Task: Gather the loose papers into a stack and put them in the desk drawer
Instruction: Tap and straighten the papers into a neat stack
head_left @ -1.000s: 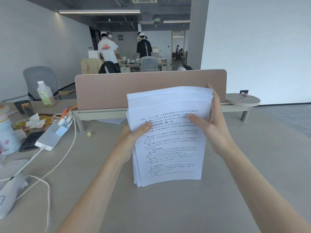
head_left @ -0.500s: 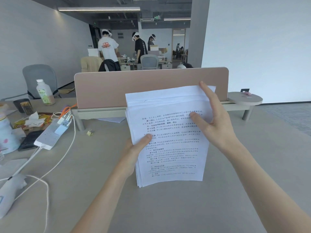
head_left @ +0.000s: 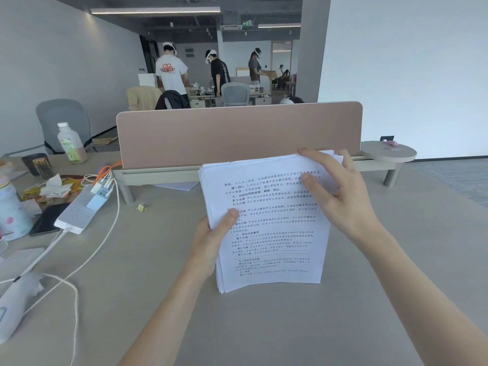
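Note:
A stack of white printed papers (head_left: pixel 272 233) stands upright on its bottom edge on the grey desk (head_left: pixel 264 326), in the middle of the view. My left hand (head_left: pixel 211 241) grips the stack's left edge, thumb on the front sheet. My right hand (head_left: pixel 335 196) lies over the stack's top right corner with its fingers spread, index finger along the top edge and thumb on the front. The sheets' top edges are nearly level. No drawer is in view.
A pink divider panel (head_left: pixel 237 133) runs behind the papers. One loose sheet (head_left: pixel 179 185) lies under its shelf. At left are a white power strip (head_left: pixel 81 210) with cables, a phone (head_left: pixel 47 219), a bottle (head_left: pixel 70 143) and a binder clip (head_left: pixel 142 206). People stand far behind.
My right hand let go of the stack's right edge, opened, and moved onto the top right corner. The staggered top edges have been pressed down nearly level. My left hand kept its grip.

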Demonstrator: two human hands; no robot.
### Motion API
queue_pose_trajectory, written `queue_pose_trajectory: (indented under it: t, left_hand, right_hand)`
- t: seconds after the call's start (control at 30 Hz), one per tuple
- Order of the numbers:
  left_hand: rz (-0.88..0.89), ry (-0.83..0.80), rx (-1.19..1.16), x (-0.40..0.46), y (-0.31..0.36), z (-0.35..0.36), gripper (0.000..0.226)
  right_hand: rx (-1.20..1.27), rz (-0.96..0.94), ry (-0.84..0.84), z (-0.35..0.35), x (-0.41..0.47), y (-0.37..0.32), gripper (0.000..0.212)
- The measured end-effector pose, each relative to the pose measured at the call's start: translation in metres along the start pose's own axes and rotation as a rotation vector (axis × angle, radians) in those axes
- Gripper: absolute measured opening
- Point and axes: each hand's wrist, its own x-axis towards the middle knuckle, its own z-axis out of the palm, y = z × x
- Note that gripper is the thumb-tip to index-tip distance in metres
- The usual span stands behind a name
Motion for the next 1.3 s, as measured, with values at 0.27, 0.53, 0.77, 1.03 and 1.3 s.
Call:
queue_pose_trajectory:
  t: [0.27, 0.53, 0.77, 1.03, 1.3]
  left_hand:
    - [-0.036, 0.005, 0.106, 0.003, -0.016, -0.007, 0.017]
    - [-0.107, -0.044, 0.235, 0.008, -0.023, -0.014, 0.029]
    - [-0.139, -0.152, 0.242, 0.012, -0.017, -0.022, 0.029]
    - [-0.134, -0.065, 0.338, 0.011, -0.015, -0.022, 0.016]
    - [-0.11, -0.001, 0.034, 0.01, -0.001, -0.002, 0.017]
  right_hand:
    - [0.652, 0.385, 0.006, 0.012, -0.022, 0.008, 0.066]
    - [0.572, 0.579, -0.055, 0.029, -0.046, 0.03, 0.027]
    - [0.625, 0.516, 0.004, 0.021, -0.03, 0.02, 0.039]
    - [0.586, 0.424, -0.082, 0.013, -0.024, 0.019, 0.048]
    - [0.636, 0.411, -0.128, 0.011, -0.023, 0.016, 0.067]
